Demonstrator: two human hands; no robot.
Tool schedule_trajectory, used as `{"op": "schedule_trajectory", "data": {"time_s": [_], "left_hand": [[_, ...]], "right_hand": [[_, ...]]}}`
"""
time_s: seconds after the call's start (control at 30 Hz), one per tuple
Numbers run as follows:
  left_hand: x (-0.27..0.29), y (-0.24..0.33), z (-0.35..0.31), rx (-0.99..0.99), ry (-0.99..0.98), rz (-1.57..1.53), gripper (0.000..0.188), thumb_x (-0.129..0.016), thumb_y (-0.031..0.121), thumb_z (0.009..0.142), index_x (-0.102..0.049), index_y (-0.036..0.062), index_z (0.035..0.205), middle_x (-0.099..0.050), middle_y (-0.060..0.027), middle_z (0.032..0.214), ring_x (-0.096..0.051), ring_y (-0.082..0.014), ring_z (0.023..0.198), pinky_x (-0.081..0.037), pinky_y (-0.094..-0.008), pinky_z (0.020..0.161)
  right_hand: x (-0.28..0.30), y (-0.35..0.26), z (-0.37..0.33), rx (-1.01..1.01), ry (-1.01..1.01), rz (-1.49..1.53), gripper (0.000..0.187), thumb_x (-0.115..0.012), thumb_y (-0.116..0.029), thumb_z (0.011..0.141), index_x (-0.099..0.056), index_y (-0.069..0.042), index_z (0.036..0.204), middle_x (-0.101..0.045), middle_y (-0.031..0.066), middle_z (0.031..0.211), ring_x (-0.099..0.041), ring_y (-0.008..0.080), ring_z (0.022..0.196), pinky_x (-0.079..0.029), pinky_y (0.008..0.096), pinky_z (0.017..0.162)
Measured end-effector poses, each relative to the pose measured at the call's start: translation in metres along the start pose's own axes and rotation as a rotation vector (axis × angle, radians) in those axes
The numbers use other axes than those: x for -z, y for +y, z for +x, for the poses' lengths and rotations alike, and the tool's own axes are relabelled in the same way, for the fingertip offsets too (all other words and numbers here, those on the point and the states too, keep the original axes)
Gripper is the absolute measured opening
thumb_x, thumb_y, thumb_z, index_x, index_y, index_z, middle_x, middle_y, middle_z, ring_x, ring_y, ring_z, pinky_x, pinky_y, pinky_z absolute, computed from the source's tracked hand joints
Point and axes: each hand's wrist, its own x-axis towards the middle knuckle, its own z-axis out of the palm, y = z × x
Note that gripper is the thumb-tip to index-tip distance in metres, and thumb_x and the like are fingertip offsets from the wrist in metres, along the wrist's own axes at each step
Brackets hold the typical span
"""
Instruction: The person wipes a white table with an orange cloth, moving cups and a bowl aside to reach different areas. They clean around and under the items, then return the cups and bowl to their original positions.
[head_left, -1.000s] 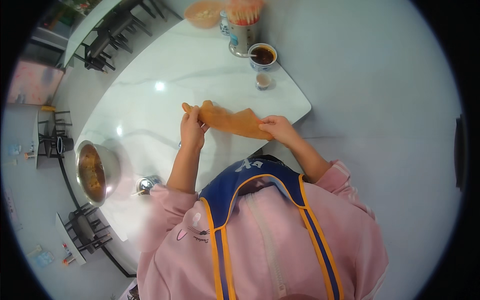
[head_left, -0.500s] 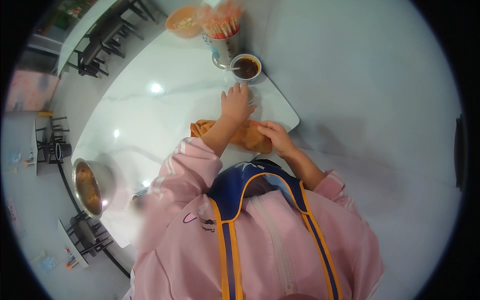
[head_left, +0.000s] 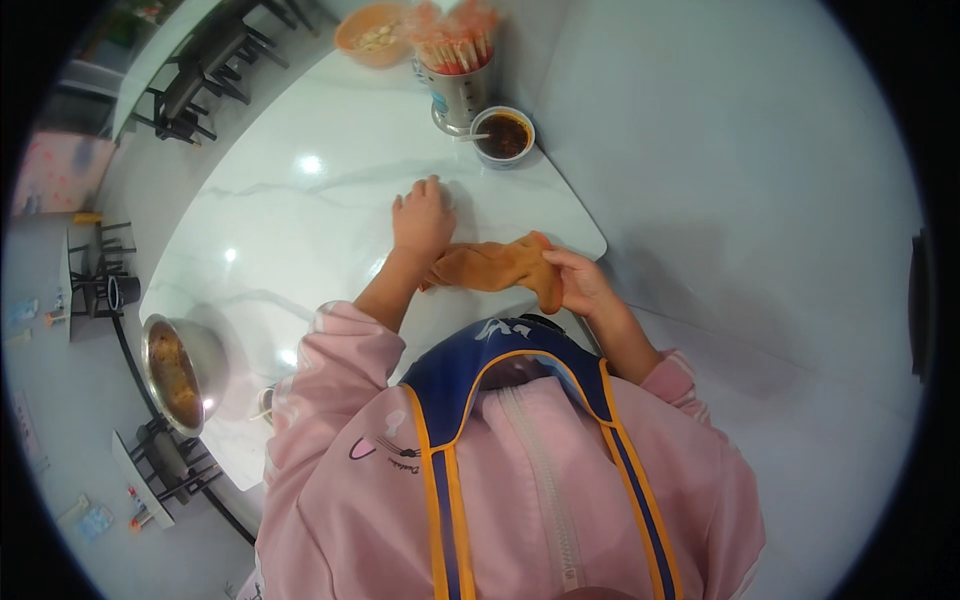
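Note:
An orange-brown cloth (head_left: 488, 267) is stretched sideways, low over the near part of the white marbled table (head_left: 330, 235). My right hand (head_left: 583, 284) pinches its right end between thumb and fingers. My left hand (head_left: 424, 222) is at the table just beyond the cloth's left end, back of the hand up and fingers curled. What lies under those fingers, if anything, is hidden. Farther off, near the right table edge, a small bowl of dark red chilli sauce (head_left: 503, 137) has a pale spoon in it.
Behind the sauce stands a metal holder (head_left: 458, 95) full of wrapped chopsticks. An orange bowl (head_left: 345, 40) of pale pieces is beside it. At the left table edge is a steel bowl (head_left: 208, 360) with brown contents. A grey wall (head_left: 720, 200) borders the right.
My left hand has drawn back to the left from near the sauce bowl, its fingers more curled. The right hand has shifted slightly right, and the cloth is now narrower and more bunched.

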Motion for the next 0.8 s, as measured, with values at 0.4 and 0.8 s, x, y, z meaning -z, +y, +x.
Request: {"op": "schedule_trajectory", "data": {"time_s": [0.4,0.8], "left_hand": [[0.047,0.002,0.006,0.134,0.075,-0.495,0.050,-0.063,0.020,0.080,-0.048,0.0014,0.124,-0.057,-0.0166,0.116,-0.062,-0.0288,0.100,-0.048,-0.0451,0.086],[0.003,0.048,0.078,0.546,-0.165,-1.248,0.033,-0.064,0.025,0.088,-0.054,-0.0031,0.103,-0.060,-0.0113,0.095,-0.065,-0.0248,0.082,-0.056,-0.0347,0.070]], "right_hand": [[0.015,-0.015,0.000,0.000,0.155,0.108,0.031,-0.053,-0.015,0.093,-0.053,0.003,0.119,-0.061,0.0116,0.113,-0.060,0.0209,0.104,-0.047,0.0342,0.092],[0.023,-0.009,-0.008,0.002,0.186,0.090,0.031,-0.056,-0.017,0.092,-0.055,0.001,0.117,-0.063,0.0094,0.111,-0.061,0.0174,0.097,-0.050,0.0299,0.083]]}}
